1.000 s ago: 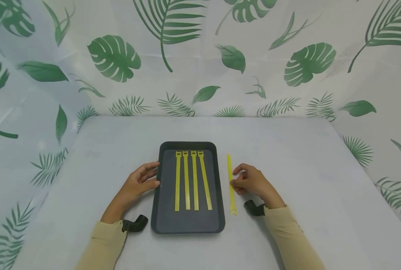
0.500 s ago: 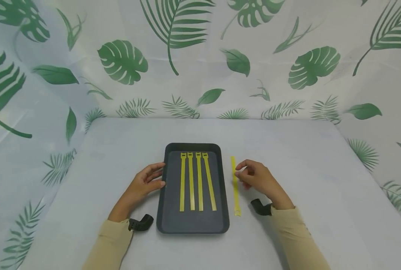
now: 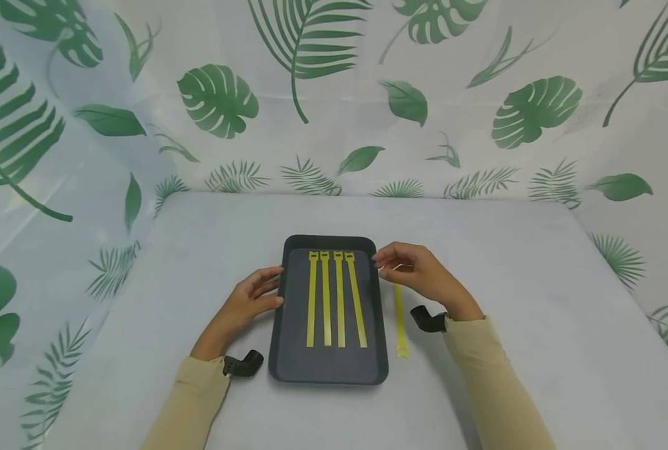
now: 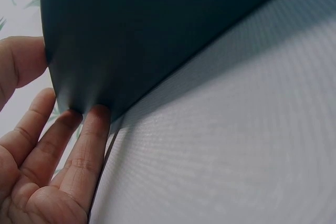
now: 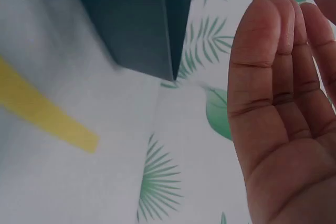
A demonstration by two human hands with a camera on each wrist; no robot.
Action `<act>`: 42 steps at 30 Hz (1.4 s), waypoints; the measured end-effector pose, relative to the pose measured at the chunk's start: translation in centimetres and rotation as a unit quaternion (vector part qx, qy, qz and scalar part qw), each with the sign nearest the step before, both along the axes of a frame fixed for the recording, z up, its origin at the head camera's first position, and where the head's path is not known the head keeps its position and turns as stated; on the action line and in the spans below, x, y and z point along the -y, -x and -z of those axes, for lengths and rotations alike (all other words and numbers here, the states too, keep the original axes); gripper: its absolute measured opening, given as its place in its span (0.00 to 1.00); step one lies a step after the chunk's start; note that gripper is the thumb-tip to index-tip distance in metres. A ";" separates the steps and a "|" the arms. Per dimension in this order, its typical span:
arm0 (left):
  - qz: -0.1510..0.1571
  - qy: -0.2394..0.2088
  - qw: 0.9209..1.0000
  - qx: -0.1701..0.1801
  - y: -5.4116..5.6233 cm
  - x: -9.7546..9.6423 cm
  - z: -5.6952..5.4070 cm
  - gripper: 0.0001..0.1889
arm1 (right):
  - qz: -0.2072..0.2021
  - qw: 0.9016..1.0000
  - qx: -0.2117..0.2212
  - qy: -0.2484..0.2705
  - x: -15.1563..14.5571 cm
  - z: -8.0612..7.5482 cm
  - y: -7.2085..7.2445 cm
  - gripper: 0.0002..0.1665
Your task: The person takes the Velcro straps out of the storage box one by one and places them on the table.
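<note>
A dark grey rectangular tray (image 3: 328,369) lies on the table, holding several yellow cable straps (image 3: 326,300) side by side, their slotted heads at the far end. My left hand (image 3: 251,300) rests its fingertips against the tray's left side; the left wrist view shows the fingers (image 4: 86,156) touching the outer wall. Over by the right rim hovers my right hand (image 3: 418,269), fingers loosely extended and holding nothing. Beneath it, one loose yellow strap (image 3: 399,319) lies on the table, head toward me, its far end partly hidden by the hand.
The white tabletop (image 3: 210,231) surrounds the tray. Behind it rises a white leaf-patterned cloth (image 3: 334,100), which also covers the sides. A small black camera mount (image 3: 244,364) sits on the left wrist, another black mount (image 3: 428,319) on the right.
My right hand has lifted off the loose strap and shifted toward the tray's upper right rim. The left hand stays at the tray's side. The whole view has drifted slightly.
</note>
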State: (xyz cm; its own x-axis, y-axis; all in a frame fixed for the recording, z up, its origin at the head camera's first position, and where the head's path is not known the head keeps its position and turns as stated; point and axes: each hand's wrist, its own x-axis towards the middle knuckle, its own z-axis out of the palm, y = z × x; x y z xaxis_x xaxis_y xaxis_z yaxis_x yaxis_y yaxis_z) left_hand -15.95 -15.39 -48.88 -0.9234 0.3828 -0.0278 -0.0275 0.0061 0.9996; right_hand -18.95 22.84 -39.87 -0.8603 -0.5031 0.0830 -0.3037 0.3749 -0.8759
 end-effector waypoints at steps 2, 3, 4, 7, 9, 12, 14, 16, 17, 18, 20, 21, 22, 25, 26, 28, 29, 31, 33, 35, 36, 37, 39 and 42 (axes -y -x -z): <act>0.003 -0.001 1.000 -0.001 0.0 0.0 0.0 0.36 | -0.013 1.000 0.008 0.010 0.2 -0.3 0.3 0.14; 0.004 -0.001 1.000 0.000 0.0 0.0 0.0 0.36 | -0.019 1.000 0.013 0.014 0.3 -0.4 0.4 0.15; 0.004 -0.001 1.000 0.002 0.0 0.0 -0.1 0.37 | -0.024 0.999 0.019 0.017 0.4 -0.6 0.5 0.15; 0.003 0.001 1.000 0.004 0.0 -0.1 -0.1 0.37 | -0.040 0.998 0.029 0.024 0.7 -0.8 0.9 0.16; 0.003 0.000 1.000 0.006 0.0 -0.1 -0.2 0.37 | -0.049 0.998 0.031 0.024 0.9 -0.9 1.2 0.16; 0.005 -0.002 1.000 0.004 0.1 0.0 -0.2 0.36 | -0.065 0.997 0.027 0.018 1.2 -1.0 1.7 0.16; 0.006 -0.002 1.000 0.005 0.0 0.1 -0.2 0.36 | -0.079 0.997 0.019 0.011 1.5 -1.0 2.0 0.16; 0.006 -0.001 1.000 0.005 0.0 0.2 -0.1 0.37 | -0.093 0.996 0.013 0.005 1.9 -0.9 2.4 0.16; 0.006 -0.001 1.000 0.005 0.0 0.2 -0.2 0.37 | -0.100 0.995 0.009 0.003 2.1 -0.9 2.6 0.16; 0.006 -0.001 1.000 0.005 0.0 0.2 -0.2 0.37 | -0.106 0.994 0.011 0.002 2.3 -0.9 2.8 0.15; 0.007 -0.001 1.000 0.006 0.1 0.2 -0.2 0.37 | -0.118 0.993 0.017 0.004 2.8 -0.9 3.0 0.15; 0.007 -0.002 1.000 0.005 0.1 0.2 -0.2 0.36 | -0.124 0.992 0.022 0.004 3.0 -0.9 3.2 0.15; 0.007 -0.002 1.000 0.004 0.1 0.2 -0.2 0.36 | -0.128 0.991 0.028 0.005 3.2 -0.9 3.3 0.15; 0.010 -0.007 1.000 0.001 0.1 0.2 -0.3 0.36 | -0.137 0.989 0.052 0.007 3.7 -1.0 3.5 0.15; 0.011 -0.009 1.000 0.000 0.1 0.2 -0.2 0.36 | -0.139 0.989 0.057 0.006 3.8 -0.9 3.6 0.16; 0.012 -0.011 1.000 0.000 0.2 0.2 -0.2 0.36 | -0.142 0.988 0.060 0.002 4.1 -0.9 3.8 0.16; 0.012 -0.012 1.000 0.000 0.2 0.2 -0.2 0.36 | -0.145 0.988 0.060 0.000 4.3 -0.9 3.9 0.16; 0.013 -0.014 1.000 0.002 0.2 0.2 -0.1 0.36 | -0.151 0.987 0.056 -0.004 4.6 -0.8 4.1 0.17; 0.013 -0.014 1.000 0.003 0.2 0.2 -0.1 0.36 | -0.160 0.986 0.050 -0.006 5.0 -0.7 4.2 0.17; 0.013 -0.016 1.000 0.003 0.2 0.2 -0.1 0.36 | -0.171 0.984 0.048 -0.009 5.4 -0.6 4.5 0.17; 0.013 -0.016 1.000 0.003 0.2 0.2 -0.1 0.36 | -0.176 0.983 0.046 -0.012 5.6 -0.5 4.6 0.16; 0.013 -0.016 1.000 0.002 0.2 0.3 -0.1 0.36 | -0.182 0.982 0.043 -0.015 5.8 -0.4 4.8 0.16; 0.013 -0.016 1.000 0.002 0.2 0.3 -0.2 0.36 | -0.192 0.980 0.040 -0.023 6.2 -0.2 5.0 0.15; 0.013 -0.016 1.000 -0.001 0.3 0.3 -0.2 0.36 | -0.202 0.978 0.036 -0.036 6.9 0.1 5.3 0.15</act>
